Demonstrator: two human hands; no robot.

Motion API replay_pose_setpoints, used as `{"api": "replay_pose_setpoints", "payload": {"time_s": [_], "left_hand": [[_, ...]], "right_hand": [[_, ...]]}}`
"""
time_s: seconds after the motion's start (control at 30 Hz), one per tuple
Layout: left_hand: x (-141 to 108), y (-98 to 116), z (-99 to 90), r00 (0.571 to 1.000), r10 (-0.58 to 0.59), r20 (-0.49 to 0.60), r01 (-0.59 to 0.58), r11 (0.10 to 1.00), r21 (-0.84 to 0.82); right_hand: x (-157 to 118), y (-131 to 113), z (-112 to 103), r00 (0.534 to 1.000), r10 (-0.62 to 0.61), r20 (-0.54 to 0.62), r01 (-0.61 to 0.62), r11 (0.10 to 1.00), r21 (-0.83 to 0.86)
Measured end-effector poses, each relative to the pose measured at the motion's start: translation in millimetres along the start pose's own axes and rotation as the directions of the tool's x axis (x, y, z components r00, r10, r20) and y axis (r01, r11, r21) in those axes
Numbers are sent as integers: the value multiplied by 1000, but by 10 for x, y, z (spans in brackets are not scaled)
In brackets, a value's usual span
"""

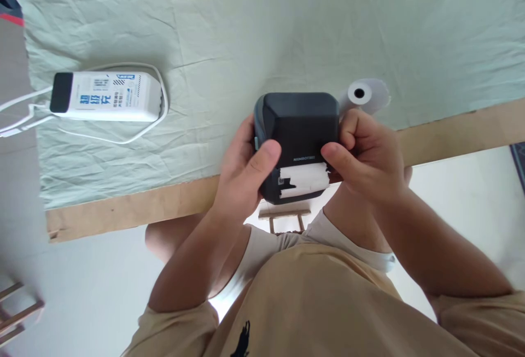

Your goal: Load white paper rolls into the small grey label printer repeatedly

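A black label printer [301, 127] with small lettering on its lid is held up between both hands, over the table's near edge. A strip of white paper [307, 178] with a ragged torn edge lies across its lower front. My left hand [246, 168] grips the printer's left side, thumb on top. On the right side my right hand [365, 152] holds it too, thumb near the paper slot and the index finger curled. Just beyond that hand, a roll of white paper [375, 93] with a dark core rests on the cloth.
A pale green wrinkled cloth [229, 29] covers the table, whose bare wooden edge [164, 201] runs along the front. At the left lies a white power bank-like box [110, 96] with a black end, ringed by a white cable [123, 141]. A wooden stool [18, 313] stands at the lower left.
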State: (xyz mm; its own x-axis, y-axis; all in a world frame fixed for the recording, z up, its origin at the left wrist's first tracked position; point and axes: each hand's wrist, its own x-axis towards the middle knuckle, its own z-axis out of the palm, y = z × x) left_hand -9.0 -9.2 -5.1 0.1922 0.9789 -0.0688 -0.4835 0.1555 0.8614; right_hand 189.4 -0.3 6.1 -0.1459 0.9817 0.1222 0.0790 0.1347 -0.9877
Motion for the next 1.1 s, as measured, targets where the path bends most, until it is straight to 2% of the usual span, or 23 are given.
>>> {"api": "replay_pose_setpoints", "payload": {"time_s": [0.1,0.2,0.3,0.43,0.5,0.57,0.7,0.8,0.87,0.9,0.97,1.03,1.1], "left_hand": [[11,7,50,996,-31,-84,22,994,-107],[25,28,72,988,-52,-142,32,990,-137],[30,53,86,988,-71,-137,52,990,-135],[46,34,47,990,-52,-129,39,994,-103],[62,3,2,996,-34,-86,25,995,-100],[73,-23,-39,998,-35,-50,31,996,-83],[73,-37,-57,995,-62,-80,63,998,9],[72,-24,-35,993,-74,-97,77,996,33],[76,-11,-16,993,-86,-79,86,996,-9],[78,-5,-5,994,-90,-65,88,996,-35],[78,6,15,994,-96,-58,92,993,-71],[70,12,23,993,-100,-69,93,992,-88],[57,14,15,994,-100,-41,95,991,-96]], "right_hand": [[-19,53,-28,999,-23,36,20,996,81],[-42,63,-40,999,-3,45,-2,991,131],[-70,30,-37,998,40,44,-46,988,150],[-101,16,-67,998,60,19,-62,995,80],[-101,28,-101,1000,6,1,-6,999,49],[-87,26,-128,994,-107,-28,107,994,2],[-23,-101,-92,924,-356,-136,343,933,-111],[50,-258,-20,856,-422,-299,359,901,-244],[103,-332,-4,838,-439,-323,319,875,-363],[130,-354,-12,852,-443,-278,297,848,-438],[187,-375,-51,909,-402,-106,262,753,-604],[256,-385,-95,950,-300,92,269,629,-729],[333,-408,-116,959,-178,220,283,564,-776]]}}
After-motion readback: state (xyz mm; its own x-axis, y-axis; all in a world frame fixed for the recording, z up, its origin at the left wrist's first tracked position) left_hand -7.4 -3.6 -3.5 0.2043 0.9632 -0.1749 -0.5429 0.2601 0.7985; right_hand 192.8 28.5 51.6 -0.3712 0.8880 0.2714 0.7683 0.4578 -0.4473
